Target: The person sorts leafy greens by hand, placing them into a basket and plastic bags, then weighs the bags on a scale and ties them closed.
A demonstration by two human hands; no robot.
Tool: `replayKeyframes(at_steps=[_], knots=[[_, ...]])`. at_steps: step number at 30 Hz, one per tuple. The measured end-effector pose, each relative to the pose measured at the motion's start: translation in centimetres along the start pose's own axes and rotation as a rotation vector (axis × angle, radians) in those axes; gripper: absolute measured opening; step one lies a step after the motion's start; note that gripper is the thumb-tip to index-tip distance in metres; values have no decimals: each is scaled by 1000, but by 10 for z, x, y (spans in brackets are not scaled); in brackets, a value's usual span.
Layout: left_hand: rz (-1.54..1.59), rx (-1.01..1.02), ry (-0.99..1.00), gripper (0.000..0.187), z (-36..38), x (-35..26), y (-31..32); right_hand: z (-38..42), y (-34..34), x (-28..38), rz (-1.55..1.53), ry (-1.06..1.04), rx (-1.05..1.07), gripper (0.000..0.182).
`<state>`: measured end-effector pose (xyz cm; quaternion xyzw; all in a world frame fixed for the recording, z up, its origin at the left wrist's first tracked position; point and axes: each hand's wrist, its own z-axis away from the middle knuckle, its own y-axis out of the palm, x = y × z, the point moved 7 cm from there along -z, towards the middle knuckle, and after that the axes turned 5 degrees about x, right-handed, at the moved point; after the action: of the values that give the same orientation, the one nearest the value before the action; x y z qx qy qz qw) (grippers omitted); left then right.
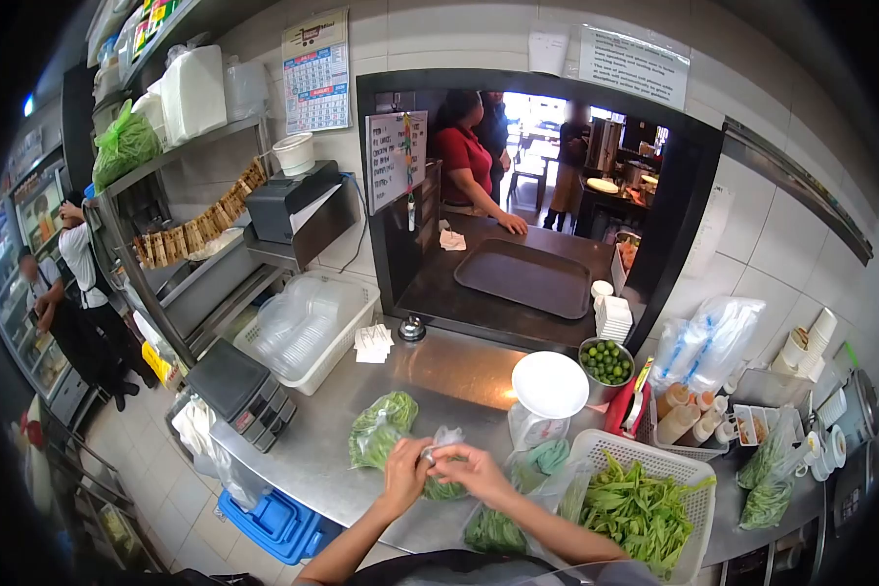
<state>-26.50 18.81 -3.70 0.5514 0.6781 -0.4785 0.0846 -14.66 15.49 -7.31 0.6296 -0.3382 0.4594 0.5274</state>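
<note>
My left hand (406, 476) and my right hand (471, 470) meet over the steel counter, fingers pinched together at the neck of a clear plastic bag of green vegetables (443, 489). Part of that bag is hidden beneath my hands. Just left of it lies another clear bag of cut greens (385, 418). Close to my right forearm are a bag of dark green leaves (493, 527) and a white perforated basket (705, 479) heaped with leafy greens (635, 503). Beyond my right hand stands a scale with a round white pan (549, 383).
A pot of small green limes (606, 363), sauce bottles (682, 422) and more bagged greens (767, 493) stand to the right. Behind a serving window, a person in red (464, 146) stands near a dark tray (525, 278). Left are a basket of plastic containers (308, 327) and a bell (412, 329).
</note>
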Motion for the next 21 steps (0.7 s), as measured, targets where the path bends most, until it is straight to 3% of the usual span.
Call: replayKeyframes(at_steps=[1,2,5,10,13,16,21], knots=[[72,-9,-100,26,9,11,8,3,4,-2,132,-87,-13,18],[90,28,-155,23,16,17,15,4,4,-3,488,-209,-58,25],[506,26,-409,18,46,66,49,12,14,-5,746,-226,-190,31],[1020,-19,-784,20,70,92,71,1,14,-30,760,-207,-258,26],[1188,-81,-892,21,81,96,79,-6,13,-41,785,-210,-253,28],[1210,-86,-971,21,92,106,88,-11,8,-53,762,-162,-230,31],[1130,-20,-916,19,93,111,91,-13,5,-55,656,-173,-220,35]])
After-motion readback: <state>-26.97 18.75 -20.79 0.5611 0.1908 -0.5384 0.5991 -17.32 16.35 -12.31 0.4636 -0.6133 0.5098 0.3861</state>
